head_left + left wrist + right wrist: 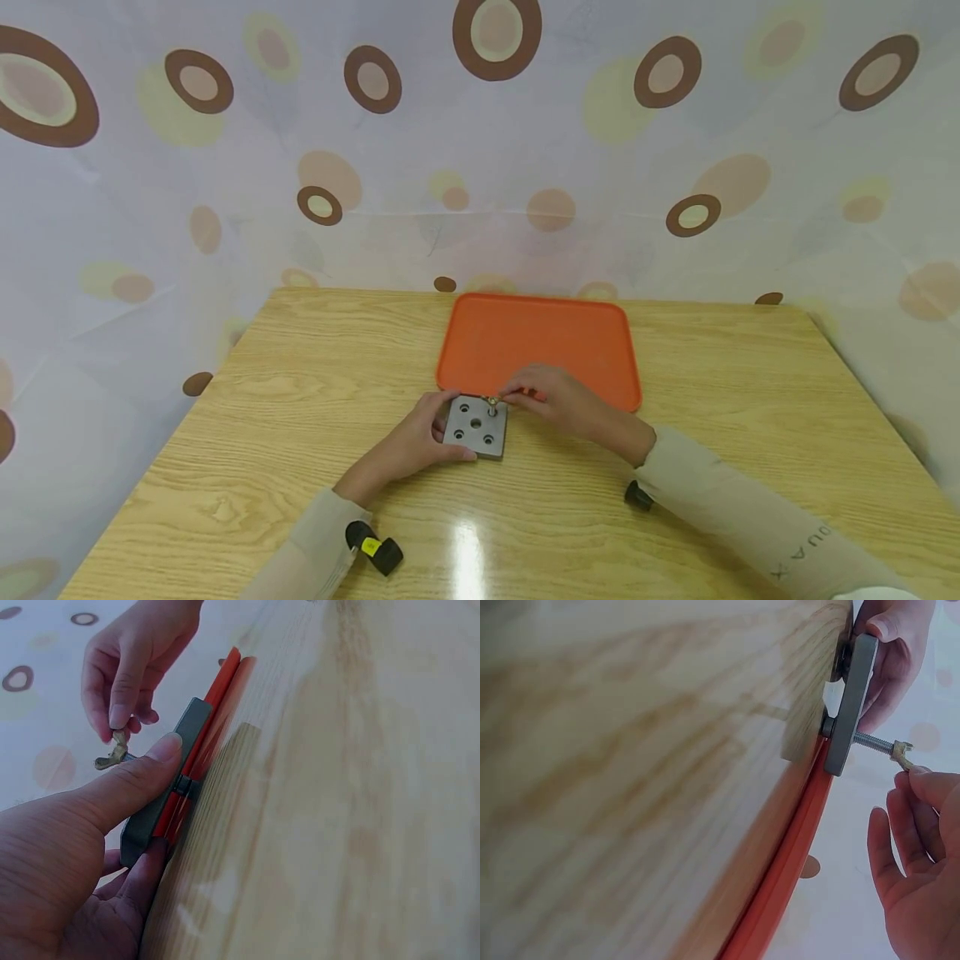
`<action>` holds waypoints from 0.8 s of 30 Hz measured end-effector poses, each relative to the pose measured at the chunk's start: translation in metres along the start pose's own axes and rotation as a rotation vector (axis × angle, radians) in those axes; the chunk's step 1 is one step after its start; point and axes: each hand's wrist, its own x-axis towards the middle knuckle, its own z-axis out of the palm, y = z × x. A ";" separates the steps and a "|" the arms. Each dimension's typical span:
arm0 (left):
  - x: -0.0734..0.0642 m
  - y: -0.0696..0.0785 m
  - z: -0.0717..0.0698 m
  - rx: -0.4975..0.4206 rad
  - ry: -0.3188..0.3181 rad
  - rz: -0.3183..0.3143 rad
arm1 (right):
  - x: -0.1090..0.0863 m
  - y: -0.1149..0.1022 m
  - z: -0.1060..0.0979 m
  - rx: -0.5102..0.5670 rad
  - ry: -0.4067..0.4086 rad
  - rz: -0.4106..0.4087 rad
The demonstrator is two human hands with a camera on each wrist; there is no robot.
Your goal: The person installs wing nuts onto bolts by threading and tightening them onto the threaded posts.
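Note:
A square grey metal plate (476, 427) with several round holes is raised a little over the table on short dark cylinders (828, 726). My left hand (415, 439) grips its left side, thumb at the near edge and fingers around the far corner. From the plate's far right corner a threaded bolt (873, 742) stands up. At the top of this bolt is a brass-coloured wing nut (901, 752). My right hand (551, 400) pinches one wing of it between thumb and fingertip. In the left wrist view the wing nut (112, 752) shows beyond my left thumb.
An orange tray (540, 333) lies directly behind the plate, near the table's back edge. The wooden table (322, 350) extends to both sides. A patterned cloth (510, 150) hangs behind it. Each sleeve carries a black wrist device (373, 547).

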 end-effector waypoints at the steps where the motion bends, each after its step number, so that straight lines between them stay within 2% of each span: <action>1: 0.000 0.000 0.000 0.001 -0.001 -0.001 | 0.000 0.000 0.000 0.001 0.005 -0.011; 12: 0.000 0.001 -0.001 -0.019 -0.014 -0.003 | 0.002 -0.001 0.002 0.011 -0.008 -0.005; 21: 0.000 0.001 -0.001 -0.016 -0.011 0.002 | 0.002 -0.001 0.003 0.036 -0.047 0.099; 22: -0.002 0.006 -0.002 -0.016 -0.010 0.000 | 0.002 -0.001 0.003 0.038 -0.050 0.101; 24: -0.002 0.008 -0.002 -0.018 -0.009 -0.004 | 0.002 -0.002 0.003 0.041 -0.052 0.104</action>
